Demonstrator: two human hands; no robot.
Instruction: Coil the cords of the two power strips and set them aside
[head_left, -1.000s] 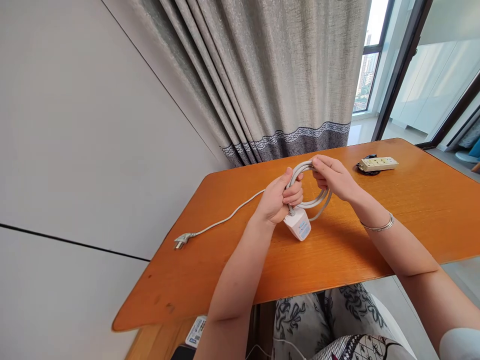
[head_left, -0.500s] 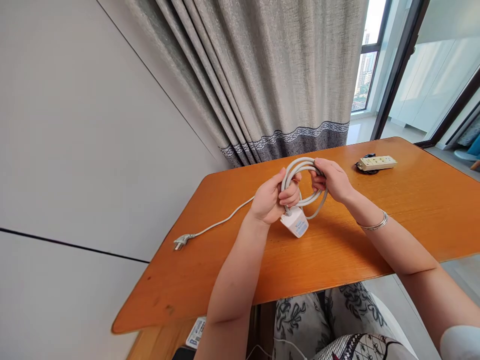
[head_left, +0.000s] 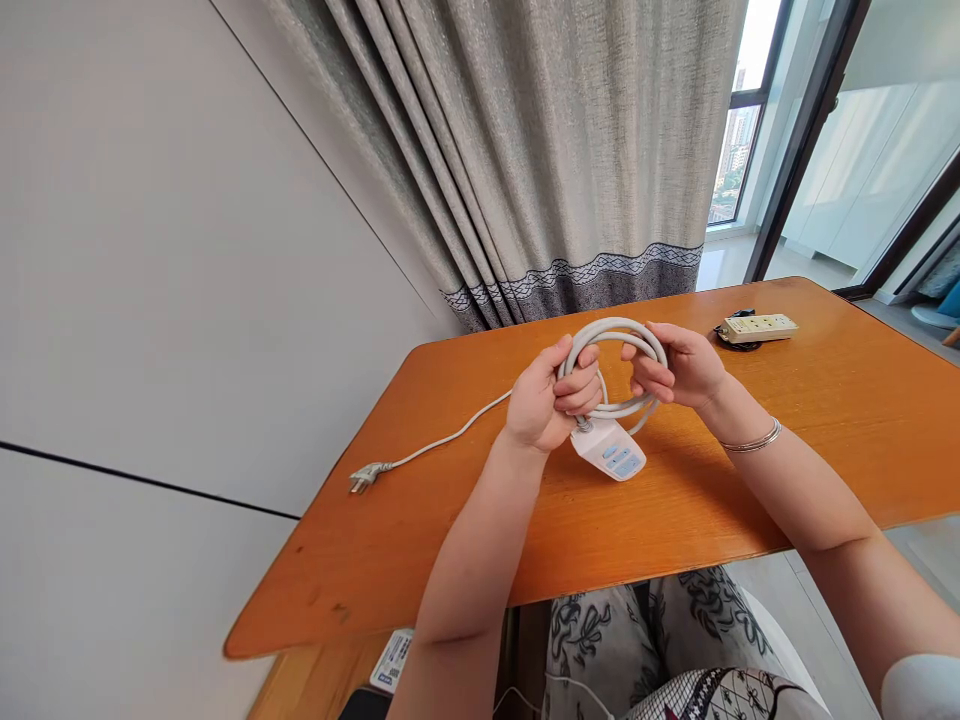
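Observation:
A white power cord (head_left: 611, 330) is wound into round loops, held up above the wooden table. My left hand (head_left: 551, 393) is closed around the left side of the loops. On the right side, my right hand (head_left: 679, 368) grips the coil between thumb and fingers. A white power strip (head_left: 609, 449) with pale blue socket faces hangs tilted below my left hand, joined to the cord. One uncoiled length runs left over the table to a grey-white plug (head_left: 367, 475) lying on the surface.
The orange-brown table (head_left: 450, 540) reaches from the wall side to the right. A second, cream power strip (head_left: 759, 328) with a black cord lies at the back right. Behind the table hangs a grey curtain (head_left: 585, 150). A labelled white box (head_left: 391, 660) sits below the front edge.
The power strip has swung right and turned, showing its socket face. My right hand has shifted slightly right along with the coil, which looks rounder. The plug still lies on the table.

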